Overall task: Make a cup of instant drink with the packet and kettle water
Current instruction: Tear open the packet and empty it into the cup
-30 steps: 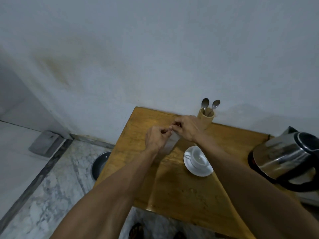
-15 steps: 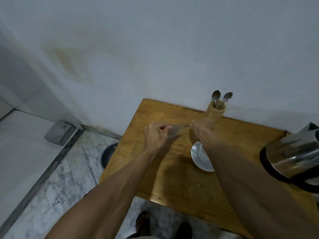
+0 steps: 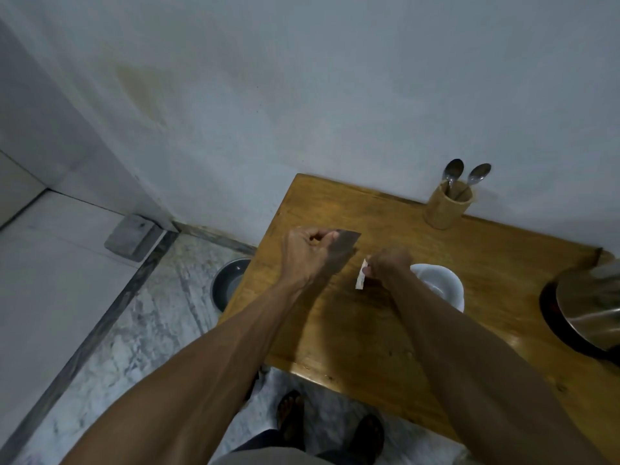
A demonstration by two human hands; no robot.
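My left hand (image 3: pixel 307 253) pinches a dark packet (image 3: pixel 344 251) that hangs over the left part of the wooden table (image 3: pixel 369 330). My right hand (image 3: pixel 389 265) holds a small pale torn strip (image 3: pixel 360 278) just left of the white cup (image 3: pixel 439 283), which stands on its saucer (image 3: pixel 460 305). The two hands are apart. A steel kettle (image 3: pixel 590 307) on a dark base sits at the right edge, partly cut off by the frame.
A wooden holder (image 3: pixel 448 208) with two spoons (image 3: pixel 466 174) stands at the table's back edge by the wall. A round dark bin (image 3: pixel 229 285) sits on the marble floor left of the table. My sandalled feet (image 3: pixel 328 424) show below the table's front edge.
The hands were together at the packet's top; they have pulled apart, the strip coming off with my right hand toward the cup while my left keeps the packet. The view has shifted left.
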